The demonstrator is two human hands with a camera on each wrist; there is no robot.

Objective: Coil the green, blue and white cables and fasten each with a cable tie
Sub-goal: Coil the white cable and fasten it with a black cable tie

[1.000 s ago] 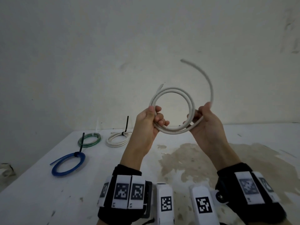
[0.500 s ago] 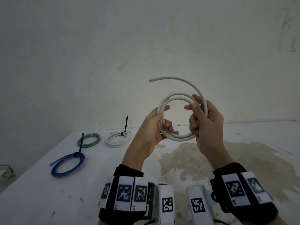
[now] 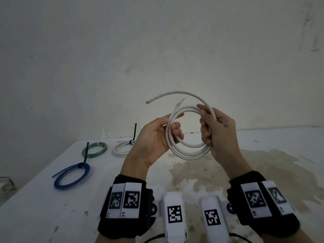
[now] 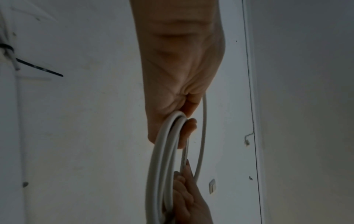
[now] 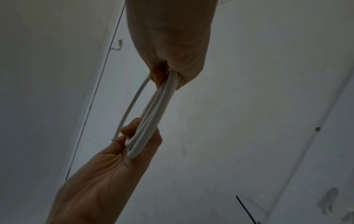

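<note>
A thick white cable (image 3: 188, 152) is held in the air above the table as a coil of a few loops. My left hand (image 3: 158, 133) grips the coil's left side, fingers curled through the loops (image 4: 168, 136). My right hand (image 3: 214, 128) grips the right side (image 5: 166, 84). The cable's loose end (image 3: 168, 95) arcs over the top and points left. On the table at the left lie three coils fastened with black ties: a blue one (image 3: 72, 174), a green one (image 3: 94, 149) and a thin white one (image 3: 122, 149).
The white table (image 3: 43, 207) meets a bare wall behind it. A large brownish stain (image 3: 201, 174) spreads under my hands. A black cable tie (image 5: 246, 209) shows low in the right wrist view. Something pale (image 3: 4, 184) lies beyond the table's left edge.
The loose end has swung from the upper right over the top to the left, adding to the coil. My right hand slid up along the right side of the loops.
</note>
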